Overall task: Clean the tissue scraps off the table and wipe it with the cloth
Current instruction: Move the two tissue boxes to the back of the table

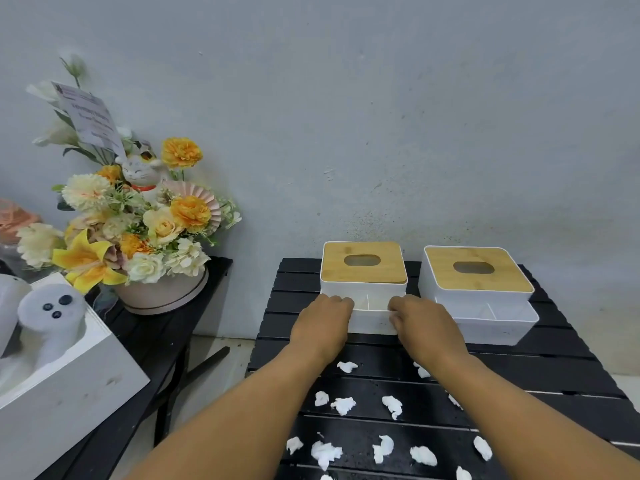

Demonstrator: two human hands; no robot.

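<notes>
The left hand [322, 323] and the right hand [420, 323] are curling their fingers round opposite ends of the white box [363, 268] at the far middle of the surface [554, 362], while the tissue scraps [343, 405] are lying scattered on the near side of both hands.

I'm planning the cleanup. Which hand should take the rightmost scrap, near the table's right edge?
The right hand, probably: the scrap lies on its side, by its forearm, while the left hand would have to cross over. Both grip the box.
</notes>
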